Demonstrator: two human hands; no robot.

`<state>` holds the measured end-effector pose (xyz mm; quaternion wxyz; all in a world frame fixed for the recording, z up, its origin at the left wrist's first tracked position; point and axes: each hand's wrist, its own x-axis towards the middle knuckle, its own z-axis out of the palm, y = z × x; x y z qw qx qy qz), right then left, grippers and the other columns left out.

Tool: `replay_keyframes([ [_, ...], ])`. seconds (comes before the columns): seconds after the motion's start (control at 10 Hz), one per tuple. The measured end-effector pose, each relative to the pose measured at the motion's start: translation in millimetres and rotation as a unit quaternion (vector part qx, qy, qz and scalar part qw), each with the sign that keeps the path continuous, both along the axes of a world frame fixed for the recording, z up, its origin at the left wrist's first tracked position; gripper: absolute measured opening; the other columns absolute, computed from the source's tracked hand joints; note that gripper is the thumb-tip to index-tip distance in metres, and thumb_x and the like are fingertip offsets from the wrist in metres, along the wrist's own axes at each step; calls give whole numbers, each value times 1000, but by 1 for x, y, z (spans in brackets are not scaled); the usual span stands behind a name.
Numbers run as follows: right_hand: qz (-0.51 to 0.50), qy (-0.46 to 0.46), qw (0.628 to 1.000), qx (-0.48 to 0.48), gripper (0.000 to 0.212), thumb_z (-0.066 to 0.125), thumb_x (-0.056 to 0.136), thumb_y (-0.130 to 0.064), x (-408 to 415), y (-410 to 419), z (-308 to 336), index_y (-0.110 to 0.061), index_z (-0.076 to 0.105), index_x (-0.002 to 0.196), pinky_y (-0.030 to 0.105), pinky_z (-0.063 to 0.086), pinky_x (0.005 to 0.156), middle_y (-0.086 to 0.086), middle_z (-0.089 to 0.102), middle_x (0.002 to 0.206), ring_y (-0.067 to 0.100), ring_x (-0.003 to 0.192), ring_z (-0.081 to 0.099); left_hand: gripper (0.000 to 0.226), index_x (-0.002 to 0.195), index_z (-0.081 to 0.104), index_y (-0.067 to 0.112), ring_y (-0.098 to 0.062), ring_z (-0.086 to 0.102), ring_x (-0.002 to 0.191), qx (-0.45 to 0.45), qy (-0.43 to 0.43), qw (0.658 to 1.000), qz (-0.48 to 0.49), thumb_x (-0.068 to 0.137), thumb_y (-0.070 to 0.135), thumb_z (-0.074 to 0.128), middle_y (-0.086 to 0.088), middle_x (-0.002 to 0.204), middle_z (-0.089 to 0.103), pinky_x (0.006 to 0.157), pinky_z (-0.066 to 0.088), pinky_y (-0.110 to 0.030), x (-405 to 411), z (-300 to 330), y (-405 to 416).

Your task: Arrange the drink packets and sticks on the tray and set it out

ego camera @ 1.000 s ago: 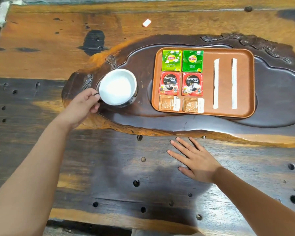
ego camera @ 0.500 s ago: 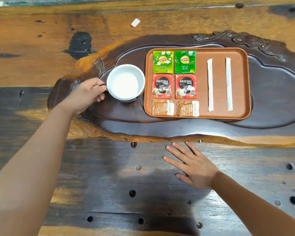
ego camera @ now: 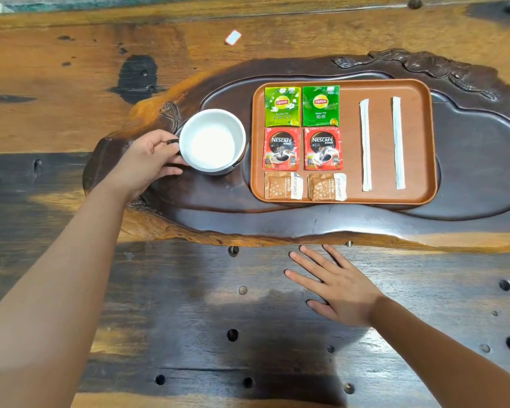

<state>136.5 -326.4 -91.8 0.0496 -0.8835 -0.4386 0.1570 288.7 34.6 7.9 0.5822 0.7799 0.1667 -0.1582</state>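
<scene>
A brown tray [ego camera: 351, 92] rests in the carved dark wooden basin. On its left half lie two green Lipton tea packets [ego camera: 282, 106], two red Nescafé packets [ego camera: 281, 148] and two small brown sugar packets [ego camera: 283, 186], in three rows. Two white wrapped sticks [ego camera: 365, 144] lie parallel on the right half. My left hand [ego camera: 150, 160] grips the dark handle of a white mug [ego camera: 212, 141], which stands just left of the tray. My right hand [ego camera: 333, 285] rests flat on the table in front of the basin, fingers spread.
The carved wooden basin [ego camera: 468, 172] has a raised rim and an ornate carving at its back right. A small white scrap [ego camera: 233, 37] lies on the tabletop behind it. The table has many small holes in the dark front boards.
My left hand has slid the mug to the right, close to the tray's left edge. The right hand has stayed flat on the table. The view has shifted slightly.
</scene>
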Motion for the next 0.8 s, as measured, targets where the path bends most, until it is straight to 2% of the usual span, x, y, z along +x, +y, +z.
replay_keyframes([
  [0.1,1,0,1000,0,65,40,89,-50,0,0,0,-28,23,147,47,9,112,5,24,155,23,143,12,12,97,59,19,0,67,78,7,1,1000,-1,95,16,47,1,89,66,63,53,-14,0,0,-1],
  [0.3,2,0,1000,0,64,40,90,-50,-1,0,0,-28,23,147,48,11,112,5,24,155,23,143,11,14,95,58,22,0,66,77,10,3,1000,0,95,17,46,3,88,64,64,53,-15,3,-1,-1],
  [0.5,4,-19,1000,6,64,40,90,-50,-1,0,-1,-27,24,147,48,10,112,5,23,155,23,143,11,14,96,59,24,-5,64,84,15,10,1000,2,95,19,47,2,92,64,65,53,-16,4,-5,1],
  [0.6,1,-17,1000,3,63,40,90,-49,-2,0,0,-27,25,147,49,13,112,5,23,155,23,143,12,18,110,56,21,-3,66,81,25,12,1000,10,95,20,46,4,97,64,66,54,-16,1,0,-4],
  [0.7,1,-24,1000,3,62,42,89,-48,-1,1,3,-27,28,146,50,16,110,6,26,154,25,143,19,29,125,45,21,-5,67,79,17,-12,996,87,95,21,46,10,103,57,68,55,-18,-8,4,-11],
  [0.8,-38,-3,999,-10,59,44,86,-45,-5,8,13,-24,39,140,50,19,107,7,39,148,26,139,32,27,118,49,19,-10,66,77,65,-87,971,215,92,22,48,2,102,63,70,55,-22,-36,12,-21],
])
